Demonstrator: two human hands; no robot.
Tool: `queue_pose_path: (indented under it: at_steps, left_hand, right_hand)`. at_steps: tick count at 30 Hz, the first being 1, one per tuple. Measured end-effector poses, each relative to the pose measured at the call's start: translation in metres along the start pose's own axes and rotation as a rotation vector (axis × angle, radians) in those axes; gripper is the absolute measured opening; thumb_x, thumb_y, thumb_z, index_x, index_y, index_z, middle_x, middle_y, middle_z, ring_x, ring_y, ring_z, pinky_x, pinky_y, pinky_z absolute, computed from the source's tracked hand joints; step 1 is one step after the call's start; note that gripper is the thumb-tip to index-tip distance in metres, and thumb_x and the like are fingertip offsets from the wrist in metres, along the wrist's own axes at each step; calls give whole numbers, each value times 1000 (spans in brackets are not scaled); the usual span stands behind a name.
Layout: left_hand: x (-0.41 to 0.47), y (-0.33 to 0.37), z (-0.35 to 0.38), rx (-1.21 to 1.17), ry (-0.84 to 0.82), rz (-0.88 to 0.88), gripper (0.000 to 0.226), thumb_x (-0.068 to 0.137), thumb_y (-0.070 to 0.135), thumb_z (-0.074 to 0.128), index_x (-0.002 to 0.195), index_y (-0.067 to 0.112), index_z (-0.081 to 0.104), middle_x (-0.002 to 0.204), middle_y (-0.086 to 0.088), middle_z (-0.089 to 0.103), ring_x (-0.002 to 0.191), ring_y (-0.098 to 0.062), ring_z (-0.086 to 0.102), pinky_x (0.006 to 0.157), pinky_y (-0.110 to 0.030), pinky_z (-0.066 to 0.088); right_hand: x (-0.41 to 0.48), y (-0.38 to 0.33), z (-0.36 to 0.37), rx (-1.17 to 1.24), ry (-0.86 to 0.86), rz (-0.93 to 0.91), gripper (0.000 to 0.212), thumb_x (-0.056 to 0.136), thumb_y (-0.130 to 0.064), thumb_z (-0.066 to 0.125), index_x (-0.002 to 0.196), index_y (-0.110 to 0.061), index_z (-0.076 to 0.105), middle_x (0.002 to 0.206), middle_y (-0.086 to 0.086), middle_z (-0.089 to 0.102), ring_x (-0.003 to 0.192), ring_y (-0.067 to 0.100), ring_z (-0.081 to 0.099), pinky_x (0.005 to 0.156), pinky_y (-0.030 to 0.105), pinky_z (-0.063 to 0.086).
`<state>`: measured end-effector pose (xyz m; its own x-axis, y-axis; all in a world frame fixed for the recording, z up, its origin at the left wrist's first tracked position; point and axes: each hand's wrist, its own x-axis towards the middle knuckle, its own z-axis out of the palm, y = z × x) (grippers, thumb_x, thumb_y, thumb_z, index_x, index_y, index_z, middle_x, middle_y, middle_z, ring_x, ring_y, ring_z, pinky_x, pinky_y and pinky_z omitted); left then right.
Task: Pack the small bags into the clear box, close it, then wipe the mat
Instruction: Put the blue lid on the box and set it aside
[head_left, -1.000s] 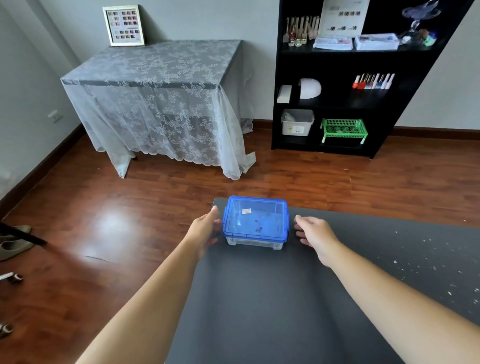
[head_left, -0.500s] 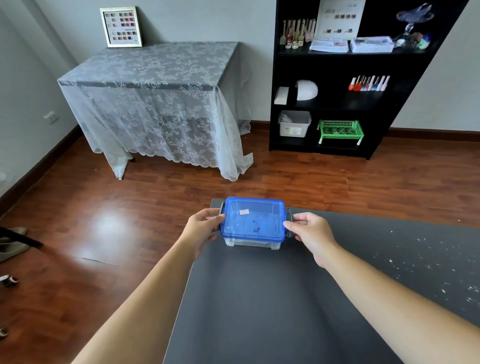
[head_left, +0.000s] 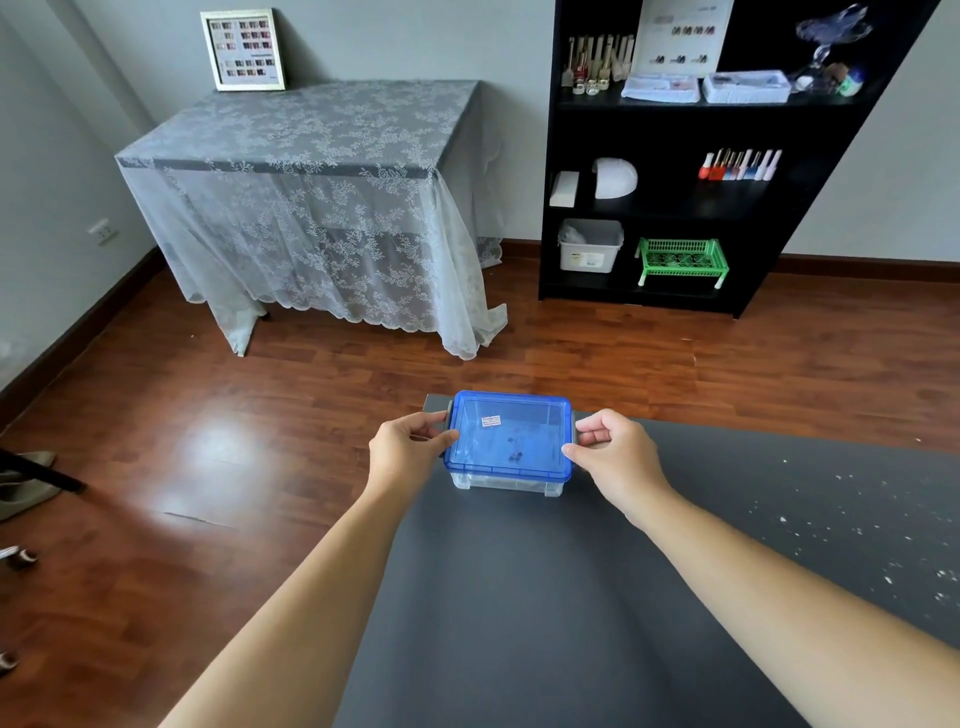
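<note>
The clear box (head_left: 506, 480) with its blue lid (head_left: 511, 436) on sits near the far left corner of the dark grey mat (head_left: 571, 597). My left hand (head_left: 405, 449) pinches the grey latch on the box's left side. My right hand (head_left: 615, 454) pinches the latch on its right side. Small dark specks and a white sticker show through the lid; the small bags inside cannot be made out. White specks (head_left: 857, 530) are scattered over the mat's right part.
A lace-covered table (head_left: 322, 171) stands at the back left with a framed picture (head_left: 243, 49) on it. A black shelf unit (head_left: 691, 156) with bottles, a white bin and a green basket stands at the back right. Wooden floor (head_left: 208, 441) lies left of the mat.
Both hands have closed in from beside the box onto its side latches, and their fingers now pinch them. The box has stayed in place.
</note>
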<state>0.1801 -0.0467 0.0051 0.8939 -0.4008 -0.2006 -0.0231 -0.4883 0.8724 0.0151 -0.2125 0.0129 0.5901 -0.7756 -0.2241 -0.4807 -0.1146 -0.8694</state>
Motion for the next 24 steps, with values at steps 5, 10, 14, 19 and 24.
queue_pose_path:
  at_steps: [5, 10, 14, 19, 24]
  left_hand:
    - [0, 1, 2, 43, 22, 36, 27, 74, 16, 78, 100, 17, 73, 68, 6, 60, 61, -8, 51, 67, -19, 47]
    - [0, 3, -2, 100, -9, 22, 30, 76, 23, 76, 105, 17, 70, 74, 3, 60, 64, -11, 52, 68, -24, 46]
    - [-8, 14, 1, 278, 140, 107, 27, 79, 31, 71, 103, 21, 64, 96, 2, 58, 76, -9, 55, 73, -26, 42]
    - [-41, 42, 37, 310, 163, 397, 12, 82, 24, 65, 94, 25, 63, 91, 10, 53, 75, -7, 52, 61, -16, 35]
    - [-95, 64, 130, 361, -198, 605, 13, 82, 24, 65, 95, 25, 63, 93, 11, 52, 76, -10, 50, 66, -24, 40]
  right_hand:
    - [2, -1, -1, -38, -10, -36, 18, 74, -5, 75, 84, -11, 62, 81, -2, 61, 74, 15, 58, 73, 25, 48]
    - [0, 2, -1, -33, -20, -8, 20, 78, -12, 73, 94, -17, 62, 86, -2, 64, 81, 17, 61, 71, 25, 47]
    - [-6, 5, -20, 17, -3, 19, 20, 80, -19, 71, 98, -21, 63, 88, -1, 65, 78, 15, 60, 60, 22, 44]
    - [-22, 29, -67, 60, 86, 41, 9, 81, -17, 69, 88, -21, 67, 88, -3, 66, 73, 7, 59, 58, 20, 42]
    - [-58, 79, -146, 65, 267, 127, 9, 82, -16, 66, 84, -25, 68, 86, -8, 66, 74, 6, 59, 58, 20, 41]
